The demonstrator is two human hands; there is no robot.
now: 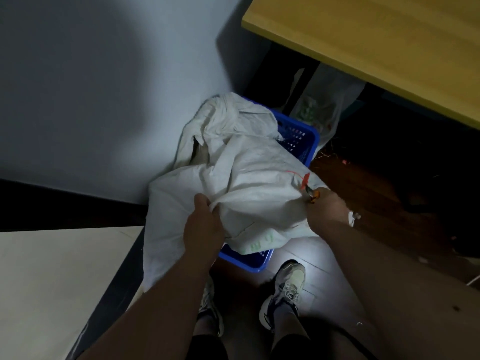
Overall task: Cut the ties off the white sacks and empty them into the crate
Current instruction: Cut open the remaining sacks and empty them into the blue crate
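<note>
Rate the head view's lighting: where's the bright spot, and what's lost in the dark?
Head view: dim overall; a hard bright patch on the floor by the right shoe and blue crate. White sack and red tie readable; the space under the wooden table is near black. Wide-angle bending at the edges.

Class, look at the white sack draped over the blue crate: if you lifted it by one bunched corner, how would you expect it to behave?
The white sack would probably sag and fold: it already drapes in creases over the blue crate. It looks light, since the left hand bunches it easily. Its woven surface may slide on the plastic rim.
</note>
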